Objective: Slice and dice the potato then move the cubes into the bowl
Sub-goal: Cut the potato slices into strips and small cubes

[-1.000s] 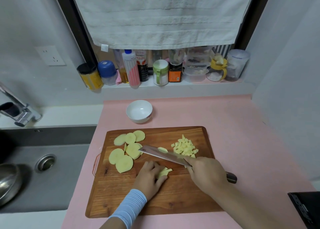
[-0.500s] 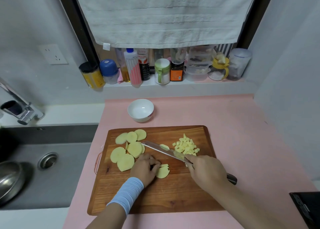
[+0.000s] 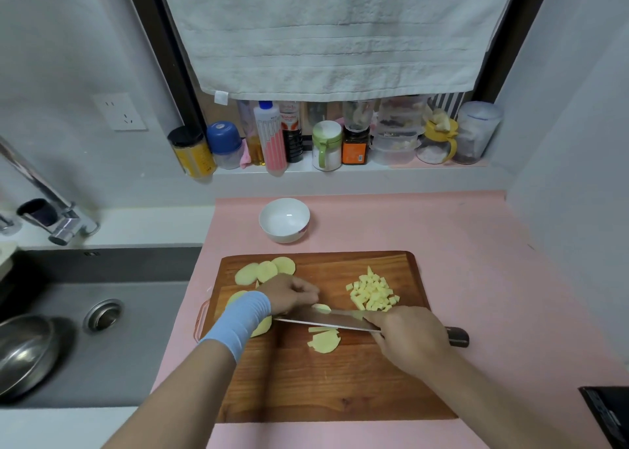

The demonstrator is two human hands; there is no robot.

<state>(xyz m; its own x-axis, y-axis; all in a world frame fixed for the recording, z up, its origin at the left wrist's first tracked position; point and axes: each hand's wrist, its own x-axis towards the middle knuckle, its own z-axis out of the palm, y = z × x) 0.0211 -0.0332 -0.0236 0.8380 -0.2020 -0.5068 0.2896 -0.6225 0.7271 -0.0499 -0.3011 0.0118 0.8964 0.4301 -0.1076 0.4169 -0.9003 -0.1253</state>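
Potato cubes (image 3: 372,295), pale yellow, near right edge of brown wooden board (image 3: 340,390). Right hand (image 3: 412,341) gripping steel knife (image 3: 326,321); left hand (image 3: 289,293) curled, hold unclear.

Pale potato slices (image 3: 267,271) lie far-left on the wooden cutting board (image 3: 340,380), diced cubes (image 3: 372,293) heaped far-right, a part-cut slice (image 3: 325,341) mid-board, white bowl (image 3: 286,236) beyond.

Your view reads evenly lit but slightly dim, the light soft and from above. Shadows are faint and sit close under your left hand (image 3: 292,293), the knife (image 3: 323,321) and the bowl (image 3: 286,232), which carries one small glint. The sink (image 3: 102,265) at left falls darker. Walls bow at the edges from the wide lens. Detail is soft throughout, and the far shelf's jar labels smear.
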